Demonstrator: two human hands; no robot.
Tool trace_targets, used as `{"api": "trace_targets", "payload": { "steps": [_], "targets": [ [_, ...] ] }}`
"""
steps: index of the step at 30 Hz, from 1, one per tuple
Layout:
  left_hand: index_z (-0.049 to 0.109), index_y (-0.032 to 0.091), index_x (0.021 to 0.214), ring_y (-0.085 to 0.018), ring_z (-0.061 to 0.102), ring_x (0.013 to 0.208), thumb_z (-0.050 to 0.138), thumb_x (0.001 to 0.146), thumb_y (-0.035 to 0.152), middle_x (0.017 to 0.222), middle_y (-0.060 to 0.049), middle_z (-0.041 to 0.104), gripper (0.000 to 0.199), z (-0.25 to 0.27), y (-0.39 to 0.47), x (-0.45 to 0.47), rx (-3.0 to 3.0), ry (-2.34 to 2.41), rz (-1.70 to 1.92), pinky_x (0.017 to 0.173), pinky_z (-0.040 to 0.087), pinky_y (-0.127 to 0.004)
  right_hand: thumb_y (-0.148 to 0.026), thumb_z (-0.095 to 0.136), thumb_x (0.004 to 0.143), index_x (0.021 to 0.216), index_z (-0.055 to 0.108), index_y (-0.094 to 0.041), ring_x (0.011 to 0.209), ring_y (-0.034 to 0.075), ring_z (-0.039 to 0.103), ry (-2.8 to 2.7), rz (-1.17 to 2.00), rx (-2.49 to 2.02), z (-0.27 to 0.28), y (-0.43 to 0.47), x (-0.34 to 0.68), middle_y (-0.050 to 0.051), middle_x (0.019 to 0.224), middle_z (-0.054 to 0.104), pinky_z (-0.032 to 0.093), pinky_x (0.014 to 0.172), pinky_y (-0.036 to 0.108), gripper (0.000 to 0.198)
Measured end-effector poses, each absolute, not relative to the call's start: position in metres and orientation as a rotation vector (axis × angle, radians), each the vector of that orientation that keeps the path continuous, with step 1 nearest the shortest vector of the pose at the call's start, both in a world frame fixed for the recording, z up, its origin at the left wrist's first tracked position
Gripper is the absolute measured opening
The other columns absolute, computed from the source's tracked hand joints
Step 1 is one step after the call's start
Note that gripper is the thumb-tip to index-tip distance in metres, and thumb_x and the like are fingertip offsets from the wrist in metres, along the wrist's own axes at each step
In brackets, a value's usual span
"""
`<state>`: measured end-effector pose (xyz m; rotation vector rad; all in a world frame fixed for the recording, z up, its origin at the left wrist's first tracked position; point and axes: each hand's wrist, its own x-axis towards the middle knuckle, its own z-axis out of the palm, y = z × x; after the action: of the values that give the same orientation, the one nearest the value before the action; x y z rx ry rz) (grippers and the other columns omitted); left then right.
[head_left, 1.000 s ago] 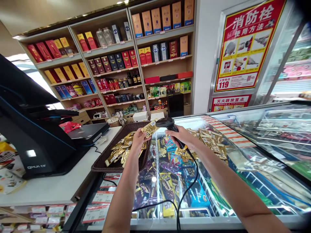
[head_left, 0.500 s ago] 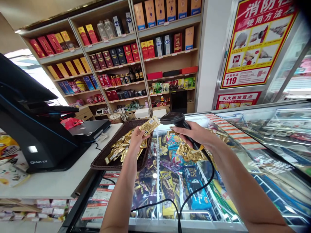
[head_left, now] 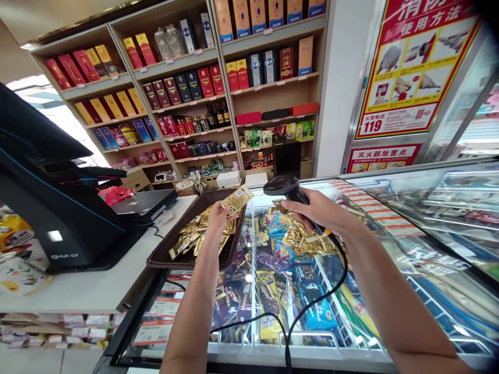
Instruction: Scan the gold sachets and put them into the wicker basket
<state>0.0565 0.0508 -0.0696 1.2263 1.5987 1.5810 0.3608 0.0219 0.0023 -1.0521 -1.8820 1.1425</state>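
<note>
A small gold packet (head_left: 238, 199) with a pale barcode label is pinched in my left hand (head_left: 219, 217), over the right side of a brown woven basket (head_left: 171, 264). More gold packets (head_left: 195, 234) lie heaped inside that basket. My right hand (head_left: 315, 209) is wrapped round the handle of a black barcode scanner (head_left: 281, 185), whose head points left toward the held packet, with a gap between them. From its handle a black cable (head_left: 312, 307) loops down over the glass. Beneath my right hand, another pile of gold packets (head_left: 302, 236) rests on the freezer top.
A glass-topped freezer (head_left: 273, 358) holds bagged ice creams in white wire baskets. To the left, a counter (head_left: 89, 296) carries a black checkout terminal (head_left: 78, 228) and scale (head_left: 146, 205). Shelves (head_left: 187, 109) of boxed bottles stand behind. Price tags (head_left: 156, 332) line the freezer's left edge.
The scanner has moved slightly right, away from the gold packet, widening the gap. My left hand and its packet have shifted a little left. Both hands keep their hold.
</note>
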Motion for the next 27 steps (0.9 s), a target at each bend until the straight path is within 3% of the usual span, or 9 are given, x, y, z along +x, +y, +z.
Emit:
{"api": "trace_targets", "payload": {
  "steps": [3, 7, 9, 11, 13, 15, 18, 23, 27],
  "targets": [
    [0.059, 0.015, 0.106, -0.035, 0.060, 0.117, 0.061, 0.081, 0.020, 0.119, -0.019, 0.063, 0.025, -0.061, 0.045, 0.037, 1.174, 1.887, 1.534, 0.094, 0.052, -0.053, -0.060, 0.064, 0.084, 0.087, 0.050, -0.022, 0.039, 0.010, 0.049, -1.817, 0.986, -1.145, 0.005, 0.026, 0.379, -0.004, 0.059, 0.056, 0.038, 0.038, 0.023, 0.041],
    [0.046, 0.013, 0.137, -0.044, 0.018, 0.147, 0.064, 0.081, 0.019, 0.155, -0.026, 0.031, 0.059, -0.046, 0.046, 0.031, 1.286, 2.242, 1.407, 0.113, 0.023, -0.063, -0.060, 0.064, 0.084, 0.088, 0.050, -0.022, 0.039, 0.009, 0.050, -1.720, 0.900, -1.201, 0.009, 0.030, 0.398, -0.003, 0.061, 0.057, 0.039, 0.037, 0.022, 0.041],
    [0.047, 0.014, 0.140, -0.040, 0.024, 0.147, 0.058, 0.088, 0.025, 0.155, -0.022, 0.034, 0.054, -0.043, 0.058, 0.050, 1.564, 2.289, 1.120, 0.115, 0.023, -0.057, -0.060, 0.065, 0.084, 0.087, 0.050, -0.022, 0.038, 0.009, 0.050, -1.705, 0.905, -1.205, 0.010, 0.031, 0.402, -0.003, 0.061, 0.056, 0.039, 0.037, 0.022, 0.041],
    [0.062, 0.019, 0.125, -0.031, 0.047, 0.134, 0.056, 0.092, 0.029, 0.140, -0.014, 0.056, 0.035, -0.048, 0.079, 0.081, 1.731, 2.158, 0.891, 0.112, 0.034, -0.044, -0.059, 0.065, 0.084, 0.088, 0.050, -0.022, 0.038, 0.010, 0.051, -1.697, 0.902, -1.203, 0.010, 0.033, 0.403, -0.003, 0.061, 0.056, 0.039, 0.037, 0.023, 0.040],
    [0.071, 0.021, 0.106, -0.026, 0.062, 0.115, 0.059, 0.091, 0.033, 0.119, -0.008, 0.069, 0.023, -0.063, 0.105, 0.119, 1.743, 2.052, 0.731, 0.099, 0.046, -0.034, -0.058, 0.065, 0.085, 0.088, 0.049, -0.022, 0.039, 0.010, 0.052, -1.697, 0.891, -1.206, 0.009, 0.034, 0.402, -0.003, 0.061, 0.057, 0.039, 0.037, 0.023, 0.039],
    [0.071, 0.019, 0.100, -0.025, 0.066, 0.103, 0.059, 0.092, 0.042, 0.110, -0.006, 0.071, 0.027, -0.083, 0.130, 0.153, 1.678, 2.027, 0.620, 0.088, 0.051, -0.032, -0.057, 0.065, 0.085, 0.088, 0.049, -0.022, 0.039, 0.011, 0.052, -1.705, 0.888, -1.208, 0.008, 0.035, 0.400, -0.002, 0.062, 0.058, 0.039, 0.037, 0.023, 0.038],
    [0.064, 0.016, 0.115, -0.025, 0.065, 0.104, 0.057, 0.093, 0.049, 0.116, -0.008, 0.066, 0.040, -0.111, 0.161, 0.188, 1.553, 2.089, 0.542, 0.089, 0.053, -0.041, -0.056, 0.064, 0.085, 0.087, 0.050, -0.022, 0.038, 0.011, 0.051, -1.717, 0.898, -1.222, 0.010, 0.033, 0.397, -0.002, 0.060, 0.058, 0.038, 0.037, 0.024, 0.037],
    [0.062, 0.014, 0.123, -0.043, 0.042, 0.136, 0.057, 0.080, 0.070, 0.142, -0.024, 0.052, 0.071, -0.131, 0.188, 0.210, 1.399, 2.266, 0.567, 0.105, 0.040, -0.050, -0.055, 0.064, 0.086, 0.086, 0.049, -0.022, 0.038, 0.011, 0.051, -1.733, 0.905, -1.226, 0.014, 0.030, 0.393, -0.001, 0.060, 0.057, 0.038, 0.037, 0.024, 0.036],
    [0.060, 0.015, 0.125, -0.049, 0.034, 0.138, 0.077, 0.070, 0.054, 0.146, -0.025, 0.045, 0.070, -0.135, 0.199, 0.220, 1.320, 2.331, 0.560, 0.106, 0.034, -0.060, -0.054, 0.064, 0.087, 0.087, 0.050, -0.023, 0.038, 0.010, 0.051, -1.749, 0.895, -1.215, 0.013, 0.029, 0.392, -0.002, 0.061, 0.056, 0.038, 0.037, 0.023, 0.034]
  ]
}}
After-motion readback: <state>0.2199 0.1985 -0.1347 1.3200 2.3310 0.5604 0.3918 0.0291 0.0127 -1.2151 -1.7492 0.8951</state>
